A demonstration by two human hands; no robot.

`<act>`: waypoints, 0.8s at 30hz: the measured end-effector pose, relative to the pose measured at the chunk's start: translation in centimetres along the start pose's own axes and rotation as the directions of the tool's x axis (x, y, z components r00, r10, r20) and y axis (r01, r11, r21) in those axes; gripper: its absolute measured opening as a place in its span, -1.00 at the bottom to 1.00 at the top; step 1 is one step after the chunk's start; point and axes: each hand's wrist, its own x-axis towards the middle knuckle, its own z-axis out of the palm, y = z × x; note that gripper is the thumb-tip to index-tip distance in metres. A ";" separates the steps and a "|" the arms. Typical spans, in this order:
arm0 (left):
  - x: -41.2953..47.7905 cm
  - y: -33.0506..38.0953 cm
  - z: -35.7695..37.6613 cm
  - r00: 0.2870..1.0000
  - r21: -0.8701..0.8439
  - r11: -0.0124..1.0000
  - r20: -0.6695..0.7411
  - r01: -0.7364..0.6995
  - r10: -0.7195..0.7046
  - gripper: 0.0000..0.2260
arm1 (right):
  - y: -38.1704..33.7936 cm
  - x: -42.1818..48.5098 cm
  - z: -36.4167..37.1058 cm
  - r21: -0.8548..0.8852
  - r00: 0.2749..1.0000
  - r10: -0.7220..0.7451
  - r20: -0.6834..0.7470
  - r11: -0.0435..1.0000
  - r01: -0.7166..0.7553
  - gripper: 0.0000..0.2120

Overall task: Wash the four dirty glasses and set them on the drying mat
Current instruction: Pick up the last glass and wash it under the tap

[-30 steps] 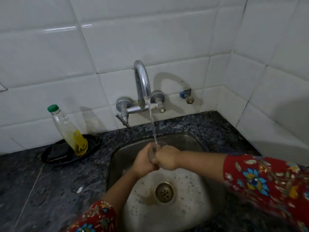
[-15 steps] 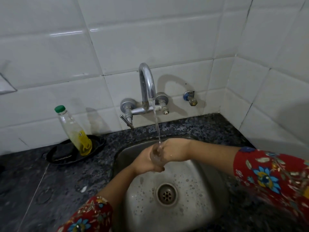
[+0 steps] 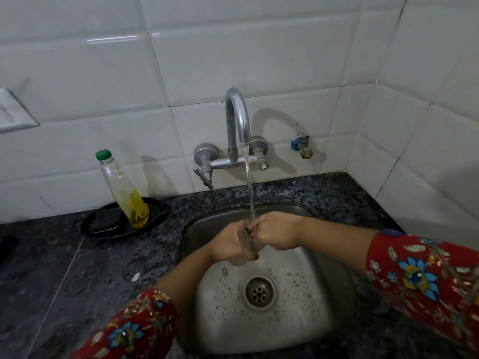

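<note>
Head: left hand [image 3: 229,243] around glass [image 3: 243,235].

No text can be read. The clear plastic bottle with a green cap [image 3: 121,186], standing in a black oval dish [image 3: 161,210] on the dark speckled stone worktop [image 3: 51,281], carries a yellow label [image 3: 136,201] whose small dark print is too blurred to read.
</note>
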 end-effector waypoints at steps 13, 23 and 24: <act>0.0 1.8 0.0 0.999 0.031 0.999 -0.041 -0.009 0.010 -0.36 | 0.6 -0.6 -0.9 0.124 0.997 0.066 0.043 0.990 -0.071 -0.75; -0.9 0.8 0.5 0.986 -0.171 0.984 -0.164 -0.041 0.012 -0.38 | 0.8 -1.1 -2.2 0.050 1.000 -0.013 0.009 0.999 0.013 -0.78; -0.8 0.6 0.5 0.984 -0.153 0.988 -0.176 -0.025 -0.002 -0.38 | 0.9 -1.1 -2.1 0.030 0.999 0.003 -0.047 1.000 -0.002 -0.81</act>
